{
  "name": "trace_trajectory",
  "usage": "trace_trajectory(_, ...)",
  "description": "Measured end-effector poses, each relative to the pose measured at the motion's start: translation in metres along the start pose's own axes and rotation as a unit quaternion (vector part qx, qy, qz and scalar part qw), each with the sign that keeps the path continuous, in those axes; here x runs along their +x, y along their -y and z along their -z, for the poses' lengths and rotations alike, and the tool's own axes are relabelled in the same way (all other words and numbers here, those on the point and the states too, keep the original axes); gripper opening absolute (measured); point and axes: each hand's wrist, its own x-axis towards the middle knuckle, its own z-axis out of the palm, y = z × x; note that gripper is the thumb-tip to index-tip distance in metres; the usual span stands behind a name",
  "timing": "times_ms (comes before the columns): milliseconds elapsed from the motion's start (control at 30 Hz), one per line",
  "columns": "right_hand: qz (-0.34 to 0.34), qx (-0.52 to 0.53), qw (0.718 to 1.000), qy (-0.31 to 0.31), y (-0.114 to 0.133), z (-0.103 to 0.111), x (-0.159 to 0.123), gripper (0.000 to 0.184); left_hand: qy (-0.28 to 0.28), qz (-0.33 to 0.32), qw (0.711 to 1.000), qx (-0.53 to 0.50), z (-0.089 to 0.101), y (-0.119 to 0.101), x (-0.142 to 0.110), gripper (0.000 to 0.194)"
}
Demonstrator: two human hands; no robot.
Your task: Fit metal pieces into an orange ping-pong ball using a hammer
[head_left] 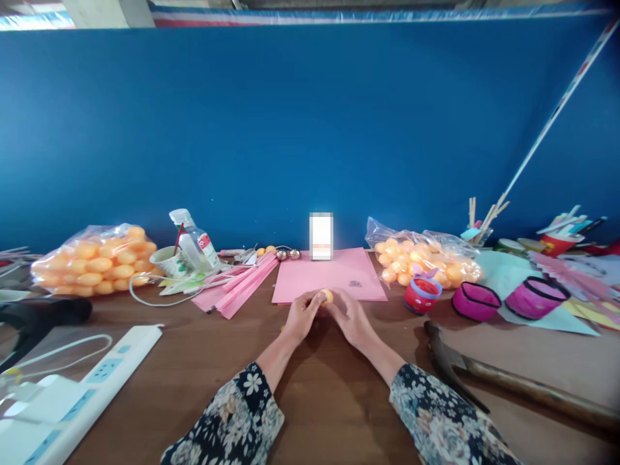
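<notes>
- One small orange ball (328,296): between the two hands, over the table, just short of the pink sheet (329,274) at 12 o'clock.
- Left hand (304,314): thumb and fingers pinching ball from 8 o'clock side.
- Right hand (352,316): fingertips pinching it too, from 4 o'clock side.
- Surface: brown wooden table (324,407), wood grain visible, cluttered along far edge.
- Room: plain blue partition (290,129) behind, 12 o'clock.
- Around: bagged orange balls (92,265) between 9 and 10, second bag (421,258) between 2 and 3, power strip (109,371) 8-9, wooden-handled tool (523,382) 3-4.
- Axis: ball looks round, partly covered by fingers; can't tell any long axis or pointing direction.
</notes>
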Motion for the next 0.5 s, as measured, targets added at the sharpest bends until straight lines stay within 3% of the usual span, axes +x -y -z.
trace_trajectory(500,0.024,0.041,0.999,0.018,-0.0043,-0.0016,0.001,0.031,-0.013,0.013,0.999,-0.05,-0.002,-0.003,-0.0012,0.048)
